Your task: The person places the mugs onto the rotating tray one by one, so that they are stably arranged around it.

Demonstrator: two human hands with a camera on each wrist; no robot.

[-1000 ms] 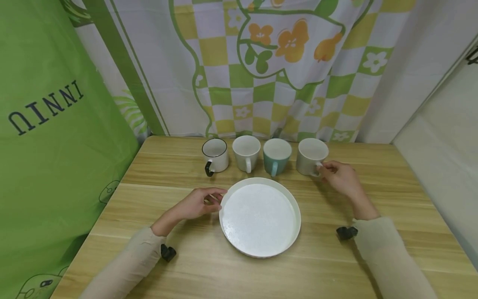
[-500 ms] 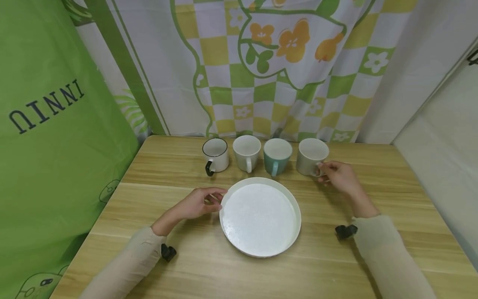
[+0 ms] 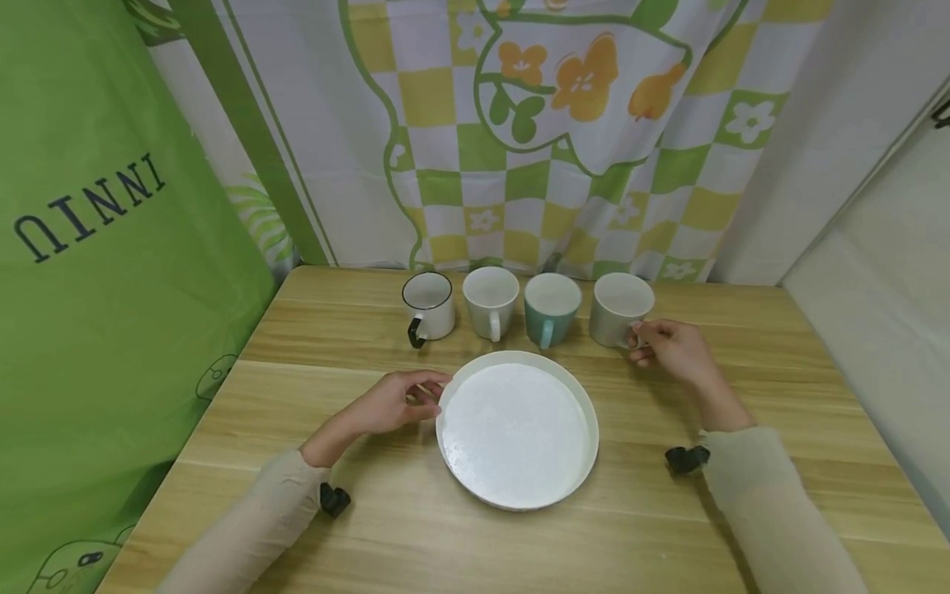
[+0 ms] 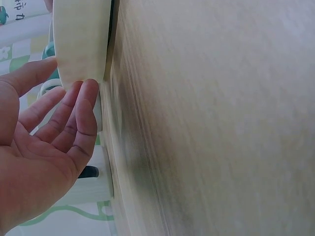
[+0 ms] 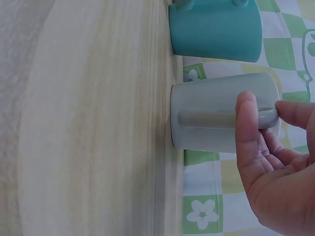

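Four-in-a-row is avoided here: several mugs line the table's far side. At the right end stands a pale grey mug [image 3: 620, 312], upright on the table. My right hand [image 3: 679, 355] grips its handle; the right wrist view has the thumb at the handle's top and a finger [image 5: 247, 118] across it. Before me lies a round white tray [image 3: 518, 433] with a low rim. My left hand [image 3: 393, 402] touches its left side, thumb tip near the upper edge and relaxed fingertips [image 4: 88, 88] against the outer wall.
Left of the held mug stand a teal mug [image 3: 551, 318], a white mug [image 3: 490, 309] and a white mug with black rim and handle [image 3: 429, 307]. A patterned curtain [image 3: 519, 198] hangs behind the wooden table [image 3: 312, 330]. Green cloth [image 3: 111, 313] hangs on the left.
The fingers of my right hand have curled in slightly more at the grey mug's handle. My left hand, the tray and the mugs have kept their places.
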